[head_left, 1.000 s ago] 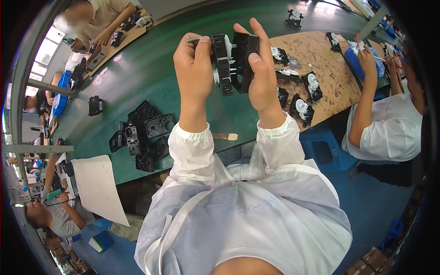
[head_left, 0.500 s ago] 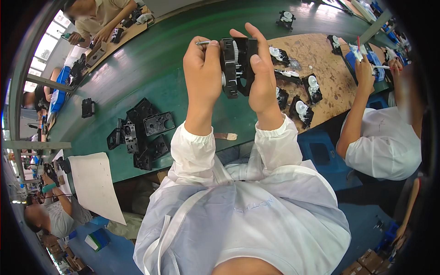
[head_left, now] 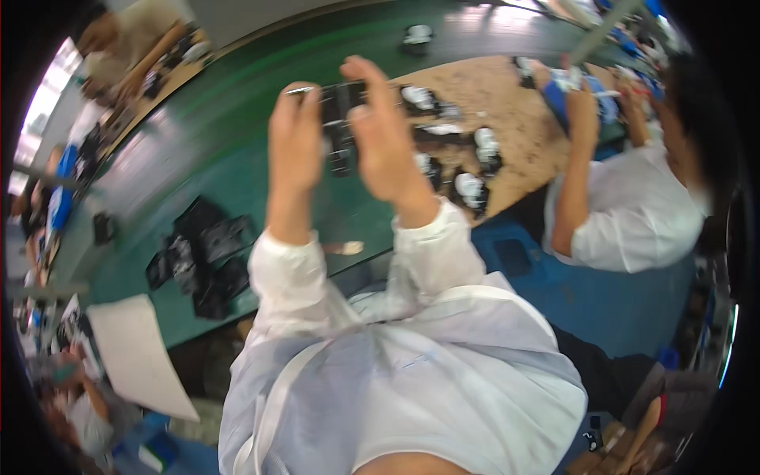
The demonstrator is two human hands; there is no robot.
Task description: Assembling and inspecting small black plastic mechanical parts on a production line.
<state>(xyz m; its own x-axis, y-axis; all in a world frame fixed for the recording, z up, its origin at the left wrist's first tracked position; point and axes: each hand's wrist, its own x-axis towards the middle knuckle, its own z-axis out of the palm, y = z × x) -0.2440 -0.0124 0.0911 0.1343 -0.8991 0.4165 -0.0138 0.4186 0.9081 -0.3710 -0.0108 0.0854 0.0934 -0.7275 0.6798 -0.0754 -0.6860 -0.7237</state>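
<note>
Above the green table [head_left: 317, 210] I hold a black plastic gear housing [head_left: 336, 119] between both hands. My left hand [head_left: 294, 146] grips its left side, and a thin silver metal piece [head_left: 299, 91] shows at the tips of those fingers. My right hand [head_left: 385, 150] is closed round the right side, thumb against the housing. Motion blurs the housing, so its inner parts cannot be made out. Right of my hands, several black housings with white gears [head_left: 470, 188] lie on a brown board [head_left: 526, 142].
A pile of black housings [head_left: 202, 257] lies to the left, near a single black part [head_left: 103, 228]. A short flat strip [head_left: 342, 248] lies near the table's front edge. A white sheet [head_left: 136, 348] hangs at the lower left. Co-workers sit at right [head_left: 633, 206] and far left [head_left: 131, 47].
The whole view has swung, so table, board and hands all sit farther left in the picture and are blurred. Both hands still hold the housing; its white gear no longer shows clearly.
</note>
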